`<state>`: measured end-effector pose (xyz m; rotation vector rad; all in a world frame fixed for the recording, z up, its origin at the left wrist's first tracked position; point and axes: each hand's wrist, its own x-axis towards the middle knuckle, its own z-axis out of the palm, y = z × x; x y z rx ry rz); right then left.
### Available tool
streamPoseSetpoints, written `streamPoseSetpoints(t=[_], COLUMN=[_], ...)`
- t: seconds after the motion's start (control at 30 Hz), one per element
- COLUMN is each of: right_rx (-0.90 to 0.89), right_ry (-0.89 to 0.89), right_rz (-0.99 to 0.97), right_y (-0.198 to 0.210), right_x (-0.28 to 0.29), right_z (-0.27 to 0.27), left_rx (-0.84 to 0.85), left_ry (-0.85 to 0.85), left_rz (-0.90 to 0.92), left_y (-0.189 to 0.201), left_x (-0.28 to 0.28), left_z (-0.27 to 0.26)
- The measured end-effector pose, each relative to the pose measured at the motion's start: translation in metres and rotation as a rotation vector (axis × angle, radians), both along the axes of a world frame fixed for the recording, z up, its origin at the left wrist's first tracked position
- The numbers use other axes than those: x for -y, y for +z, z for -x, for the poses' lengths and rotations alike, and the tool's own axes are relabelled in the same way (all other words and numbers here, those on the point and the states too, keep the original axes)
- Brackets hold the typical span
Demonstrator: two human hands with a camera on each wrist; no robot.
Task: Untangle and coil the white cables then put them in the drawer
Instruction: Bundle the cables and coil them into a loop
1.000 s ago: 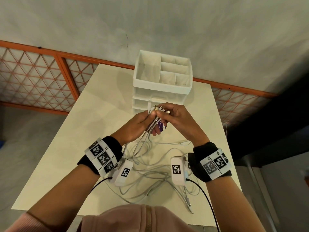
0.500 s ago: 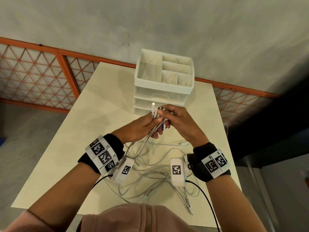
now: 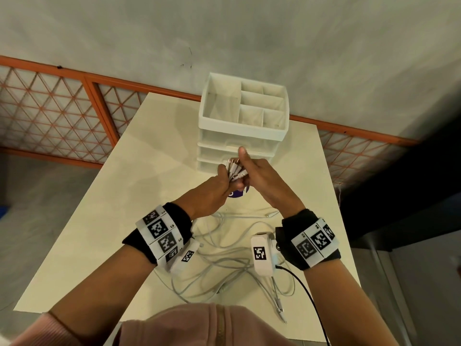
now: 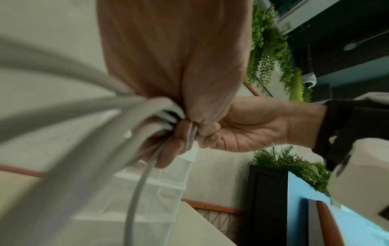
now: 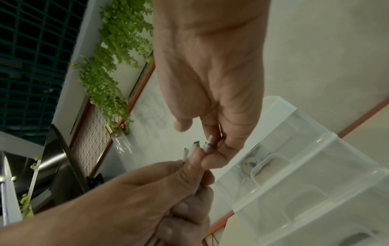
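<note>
Several white cables (image 3: pixel 224 258) lie tangled on the cream table (image 3: pixel 112 221) between my forearms. Their plug ends (image 3: pixel 233 168) are bunched together and raised in front of the drawer unit (image 3: pixel 242 121). My left hand (image 3: pixel 225 174) grips the bunch just below the plugs, with the strands trailing down to the tangle. My right hand (image 3: pixel 245 176) meets it from the right, fingers curled on the plug ends and thumb pointing up. In the right wrist view the right hand (image 5: pixel 210 141) pinches one plug (image 5: pixel 209 140) above the left hand (image 5: pixel 168 191). The left wrist view shows cables (image 4: pixel 84 119) running into the fist.
The white drawer unit has an open divided tray on top and translucent shut drawers (image 5: pixel 305 166) below. A purple sticker (image 3: pixel 238 193) shows on the table under my hands. An orange lattice railing (image 3: pixel 62 116) runs behind the table. The table's right edge (image 3: pixel 346 233) is close to my right wrist.
Both hands have shifted slightly forward toward the drawer unit with the plug ends. My right thumb has lifted upright. The plugs are bunched closer together.
</note>
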<state>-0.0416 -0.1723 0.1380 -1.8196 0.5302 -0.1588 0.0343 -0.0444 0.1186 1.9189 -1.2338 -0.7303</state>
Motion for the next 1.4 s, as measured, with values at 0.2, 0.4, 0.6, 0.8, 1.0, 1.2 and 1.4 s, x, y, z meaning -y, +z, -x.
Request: streamPoseSetpoints(t=[0.2,0.4,0.6,0.8,1.0,1.2,1.4], right_rx=[0.066,0.090,0.159,0.077,0.005,-0.023,-0.058], right_ry=[0.037,0.159,0.238,0.192,0.197,0.540,0.441], right_rz=[0.029,-0.194,-0.260,0.042,0.045,-0.176,-0.032], right_y=[0.002,0.008,0.015,0.020,0.024,-0.004,0.005], right_x=[0.008,0.012,0.020,0.008,-0.008,-0.043,-0.028], right_z=[0.002,0.004,0.010,0.004,0.005,0.001,0.004], left_rx=[0.038,-0.072,-0.239,-0.215,-0.470,-0.573,-0.630], left_ry=[-0.009,-0.019,-0.048,-0.051,0.141,0.199,0.238], left_rz=[-0.003,0.002,0.122,0.041,0.332,0.529,0.654], left_y=[-0.004,0.006,0.011,0.012,0.028,0.048,0.051], left_x=[0.003,-0.002,-0.014,-0.011,-0.007,-0.009,-0.026], left_z=[-0.002,-0.004,-0.004,-0.004,0.001,-0.007,-0.022])
